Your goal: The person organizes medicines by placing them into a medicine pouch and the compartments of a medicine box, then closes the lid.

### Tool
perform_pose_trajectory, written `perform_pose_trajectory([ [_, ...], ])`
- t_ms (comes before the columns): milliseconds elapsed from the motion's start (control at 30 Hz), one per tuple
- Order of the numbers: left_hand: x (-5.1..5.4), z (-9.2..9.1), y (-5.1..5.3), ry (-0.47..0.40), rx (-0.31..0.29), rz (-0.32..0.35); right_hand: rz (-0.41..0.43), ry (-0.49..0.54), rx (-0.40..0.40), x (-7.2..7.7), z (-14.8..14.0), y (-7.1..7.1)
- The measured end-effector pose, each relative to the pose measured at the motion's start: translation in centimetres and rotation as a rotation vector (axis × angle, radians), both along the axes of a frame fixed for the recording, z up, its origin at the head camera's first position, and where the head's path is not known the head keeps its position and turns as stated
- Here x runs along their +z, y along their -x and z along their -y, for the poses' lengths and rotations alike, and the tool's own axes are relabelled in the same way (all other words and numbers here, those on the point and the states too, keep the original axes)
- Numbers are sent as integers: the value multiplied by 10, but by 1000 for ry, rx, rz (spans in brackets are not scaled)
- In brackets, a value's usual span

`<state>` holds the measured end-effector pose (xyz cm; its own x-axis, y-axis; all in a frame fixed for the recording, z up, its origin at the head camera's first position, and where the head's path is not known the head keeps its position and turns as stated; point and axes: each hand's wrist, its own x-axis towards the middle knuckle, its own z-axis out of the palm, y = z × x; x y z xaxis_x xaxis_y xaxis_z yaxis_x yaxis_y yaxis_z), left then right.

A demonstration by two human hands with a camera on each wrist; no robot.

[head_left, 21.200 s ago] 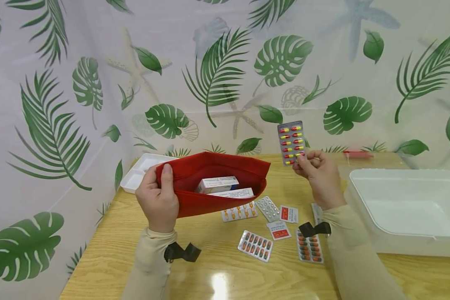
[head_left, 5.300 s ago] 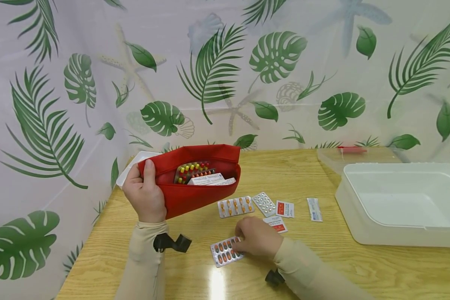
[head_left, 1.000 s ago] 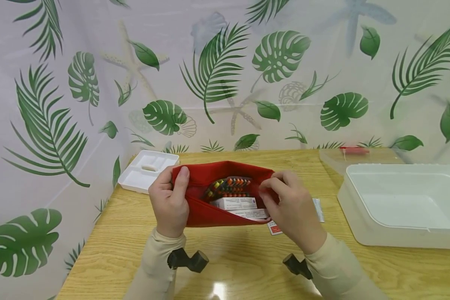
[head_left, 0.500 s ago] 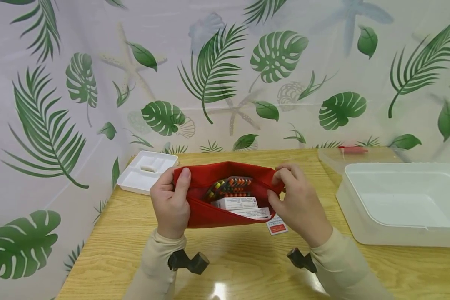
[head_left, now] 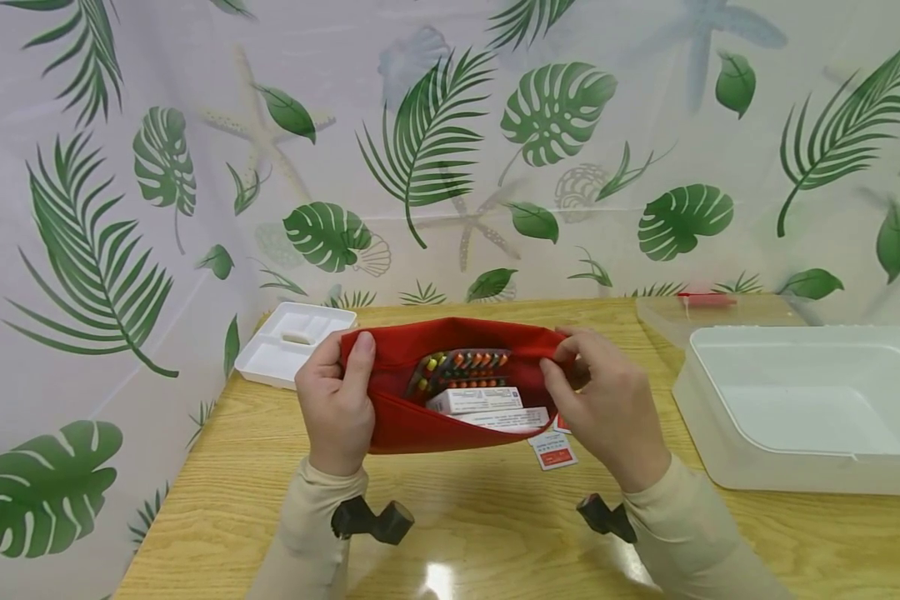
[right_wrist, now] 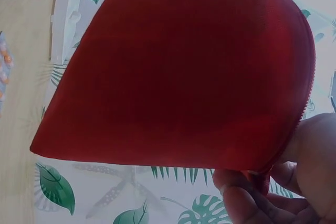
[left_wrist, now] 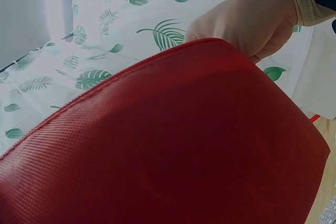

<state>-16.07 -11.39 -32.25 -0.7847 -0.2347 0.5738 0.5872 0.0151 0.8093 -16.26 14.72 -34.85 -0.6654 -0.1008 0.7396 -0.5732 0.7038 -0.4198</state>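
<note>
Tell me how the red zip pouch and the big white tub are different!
The red zip pouch is bright red; the plastic tub is whitish. The pouch is held by the left hand and right hand, while the tub stands on the wooden table. The pouch's sides bend, but the tub's walls look stiff. Both are containers, open at the top.
</note>
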Motion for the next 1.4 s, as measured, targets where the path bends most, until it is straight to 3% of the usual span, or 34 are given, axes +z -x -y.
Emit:
perform_pose_trajectory([
  [667, -3, 5, 10, -43, 19, 47, 4, 210, 55, 6, -2, -4],
  [833, -3, 6, 11, -56, 31, 50, 29, 215, 93, 7, -3, -4],
  [967, -2, 8, 10, -101, 43, 14, 160, 257, 224, 7, -4, -2],
  [1067, -1, 10, 10, -135, 45, -10, 335, 370, 347, 6, -6, 1],
  [1200, -1, 13, 9, -164, 32, -13, 548, 506, 448, 5, -13, 9],
  [1400, 1, 13, 7, -192, 13, 15, 739, 596, 631, 1, -17, 16],
])
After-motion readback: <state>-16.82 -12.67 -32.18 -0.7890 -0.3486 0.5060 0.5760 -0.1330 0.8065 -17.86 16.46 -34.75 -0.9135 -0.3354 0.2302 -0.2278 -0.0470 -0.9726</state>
